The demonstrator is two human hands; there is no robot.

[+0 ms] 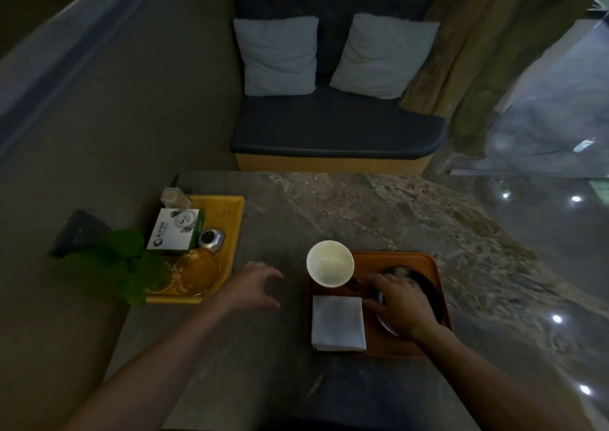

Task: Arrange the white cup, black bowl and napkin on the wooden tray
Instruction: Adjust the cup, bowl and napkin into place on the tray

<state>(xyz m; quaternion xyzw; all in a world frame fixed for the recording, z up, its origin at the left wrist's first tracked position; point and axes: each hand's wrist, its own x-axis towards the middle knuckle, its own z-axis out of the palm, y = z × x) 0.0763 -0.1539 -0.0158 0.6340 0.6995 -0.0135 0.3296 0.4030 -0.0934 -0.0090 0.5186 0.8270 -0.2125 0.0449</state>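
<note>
A brown wooden tray (395, 256) lies on the stone table in front of me. The white cup (330, 263) stands upright at the tray's far left corner. A folded white napkin (338, 322) lies flat at its near left. The black bowl (425, 282) sits on the tray's right half, largely covered by my right hand (400, 305), whose fingers wrap the bowl's left rim. My left hand (253, 285) hovers over the bare table left of the tray, fingers spread, holding nothing.
A yellow tray (230, 219) at the left holds a tissue box (174, 236), an amber glass dish (196, 270), a small metal object and a bottle. Green plant leaves (115, 265) overlap its near corner. A bench with two cushions stands beyond the table.
</note>
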